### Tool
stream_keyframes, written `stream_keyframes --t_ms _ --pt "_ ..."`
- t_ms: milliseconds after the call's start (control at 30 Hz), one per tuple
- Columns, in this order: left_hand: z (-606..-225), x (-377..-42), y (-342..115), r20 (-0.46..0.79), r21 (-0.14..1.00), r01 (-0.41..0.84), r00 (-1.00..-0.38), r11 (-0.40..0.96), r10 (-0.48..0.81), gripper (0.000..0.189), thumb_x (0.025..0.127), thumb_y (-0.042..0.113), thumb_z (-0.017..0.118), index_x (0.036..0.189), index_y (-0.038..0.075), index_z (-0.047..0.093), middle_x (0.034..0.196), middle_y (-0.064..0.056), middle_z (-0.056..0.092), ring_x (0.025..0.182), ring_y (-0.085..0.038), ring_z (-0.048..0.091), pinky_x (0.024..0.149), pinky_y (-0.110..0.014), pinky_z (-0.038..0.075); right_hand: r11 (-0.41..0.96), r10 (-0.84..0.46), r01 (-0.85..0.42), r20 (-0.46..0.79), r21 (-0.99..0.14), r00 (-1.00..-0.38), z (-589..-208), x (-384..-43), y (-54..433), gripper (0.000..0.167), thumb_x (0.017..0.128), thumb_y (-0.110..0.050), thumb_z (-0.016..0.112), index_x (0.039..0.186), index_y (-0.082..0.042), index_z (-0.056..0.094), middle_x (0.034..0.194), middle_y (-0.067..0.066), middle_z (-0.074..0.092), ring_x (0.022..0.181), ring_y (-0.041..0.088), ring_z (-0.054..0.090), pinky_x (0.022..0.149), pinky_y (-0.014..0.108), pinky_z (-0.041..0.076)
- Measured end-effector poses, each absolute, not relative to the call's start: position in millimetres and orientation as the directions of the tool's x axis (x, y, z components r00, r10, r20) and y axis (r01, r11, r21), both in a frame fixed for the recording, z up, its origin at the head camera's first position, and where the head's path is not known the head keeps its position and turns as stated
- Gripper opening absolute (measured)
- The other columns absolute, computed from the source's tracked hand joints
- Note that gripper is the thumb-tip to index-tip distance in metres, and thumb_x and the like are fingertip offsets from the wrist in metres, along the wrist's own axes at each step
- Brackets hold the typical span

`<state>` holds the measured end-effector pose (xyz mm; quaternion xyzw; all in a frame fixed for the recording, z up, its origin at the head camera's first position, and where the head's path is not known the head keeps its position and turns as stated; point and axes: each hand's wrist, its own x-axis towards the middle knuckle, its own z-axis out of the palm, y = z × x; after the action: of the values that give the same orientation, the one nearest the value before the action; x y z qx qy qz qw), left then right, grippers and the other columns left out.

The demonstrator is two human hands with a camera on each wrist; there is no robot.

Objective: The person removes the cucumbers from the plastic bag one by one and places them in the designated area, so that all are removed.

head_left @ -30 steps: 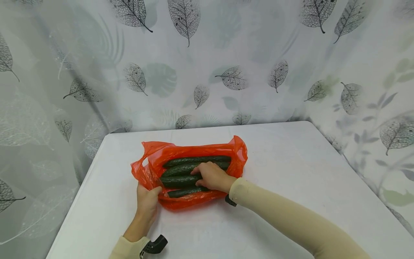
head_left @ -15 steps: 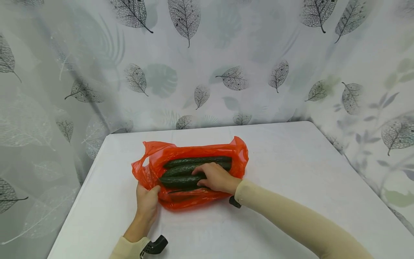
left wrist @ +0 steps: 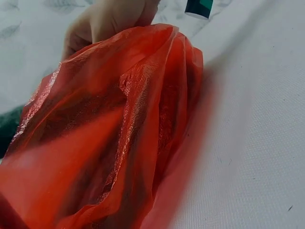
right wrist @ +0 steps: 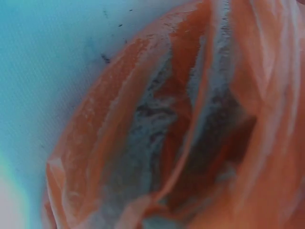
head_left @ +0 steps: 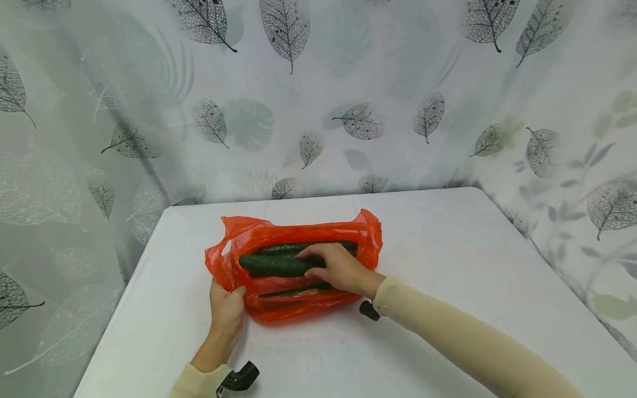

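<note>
A red plastic bag lies open on the table in the head view, with several dark green cucumbers inside. My right hand reaches into it and grips one cucumber, which is raised over the others. Behind that one shows another cucumber; a further cucumber lies along the near side, partly under the plastic. My left hand pinches the bag's near left edge. Red plastic fills much of the left wrist view, and the right wrist view shows mostly blurred bag.
A white table bears the bag, with its back edge against a leaf-printed curtain. Each wrist wears a black device, such as the left wrist camera.
The gripped cucumber has come up from the row and shifted left and away, leaving a red gap before it. My right hand has moved slightly right; my left hand stays on the bag's edge.
</note>
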<state>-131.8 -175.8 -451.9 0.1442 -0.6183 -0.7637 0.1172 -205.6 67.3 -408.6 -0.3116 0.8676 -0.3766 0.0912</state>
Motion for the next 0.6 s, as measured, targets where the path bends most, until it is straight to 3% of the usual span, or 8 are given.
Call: stream_keyframes --t_ms 300,600 --pt "-451 -129 -178 -0.114 0.979 -0.051 -0.941 -0.198 -0.32 0.074 0.084 -0.018 0.04 0.152 0.005 0.024 0.148 -0.011 0.04 0.136 -0.026 0.038 0.116 -0.041 0.032 0.353 -0.573 -0.412 0.154 -0.84 -0.805 -390 -198 70 0.043 0.089 -0.016 0.078 0.131 -0.018 0.067 0.124 -0.008 0.065 0.112 0.013 0.062 0.097 0.038 0.052" --pt "-451 -127 -178 -0.127 0.979 -0.068 -0.94 -0.191 -0.318 0.072 0.086 -0.018 0.042 0.152 0.005 0.025 0.147 -0.012 0.039 0.134 -0.026 0.039 0.115 -0.041 0.033 0.191 -0.494 -0.382 0.247 -0.904 -0.833 -362 -195 72 0.043 0.088 -0.013 0.078 0.13 -0.015 0.068 0.124 -0.004 0.067 0.111 0.016 0.066 0.095 0.034 0.053"
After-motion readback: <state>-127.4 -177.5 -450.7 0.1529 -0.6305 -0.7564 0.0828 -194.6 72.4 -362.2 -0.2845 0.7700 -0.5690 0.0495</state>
